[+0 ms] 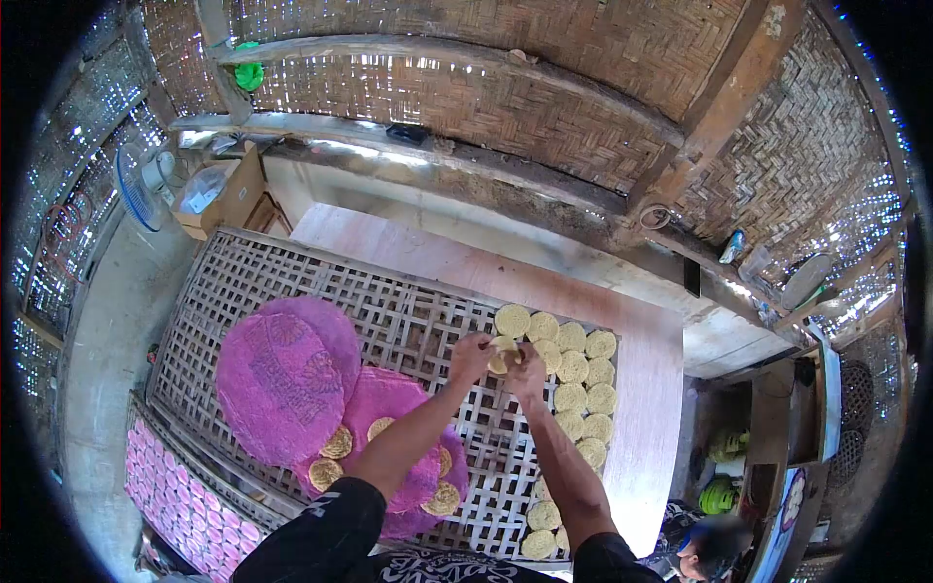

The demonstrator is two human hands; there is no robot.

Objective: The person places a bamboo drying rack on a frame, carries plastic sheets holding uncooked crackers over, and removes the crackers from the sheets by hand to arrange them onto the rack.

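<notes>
Both my hands reach over a woven bamboo drying rack (389, 303). A round yellow cracker (502, 356) is between my left hand (470, 359) and my right hand (527, 373), with the fingers of each closed at its edge. Rows of similar crackers (572, 367) lie on the rack just right of my hands and run down its right side. To the left, a bright pink cloth (284, 374) lies bunched on the rack. Several browner yellow crackers (441, 498) rest on a second pink cloth (384, 398), partly behind my left forearm.
A pale wooden board (641, 418) extends past the rack's right and far sides. At lower left is another rack covered with pink discs (190, 505). A cardboard box (225, 202) and a blue fan (134, 188) stand at far left. Another person (705, 546) is at lower right.
</notes>
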